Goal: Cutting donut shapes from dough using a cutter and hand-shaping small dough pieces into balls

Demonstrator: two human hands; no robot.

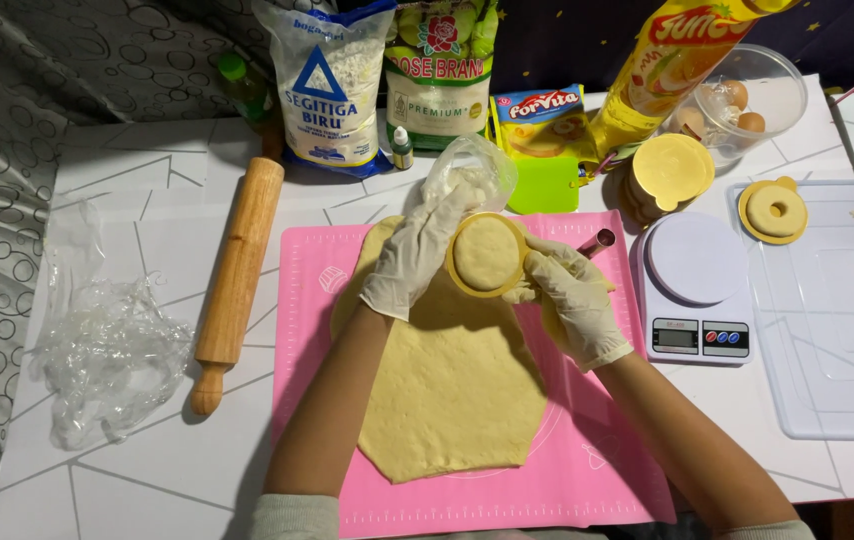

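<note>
Both gloved hands close around a round yellow cutter (487,255) filled with a disc of pale dough: the left hand (417,255) curls its fingers (447,215) over the ring's upper left rim, while the right hand (572,300) pinches the lower right rim with fingers narrowly bent. The cutter sits above the top edge of a rolled dough sheet (452,385) — soft, matte, uneven in outline — which lies on a pink silicone mat (607,470). Just past the right hand a small metal tube cutter (597,242) lies on the mat. A wooden rolling pin (237,280) lies left of the mat, beside crumpled clear plastic wrap (107,355). At the back stand a white-and-blue flour bag (332,85), a green-and-white bag (439,70) with a red rose, a small yellow packet (542,115) and a tall yellow pouch (672,60). To the right — a white kitchen scale (692,295), a clear bowl of eggs (747,100), and a dough ring (774,210) on a clear tray (837,350).
</note>
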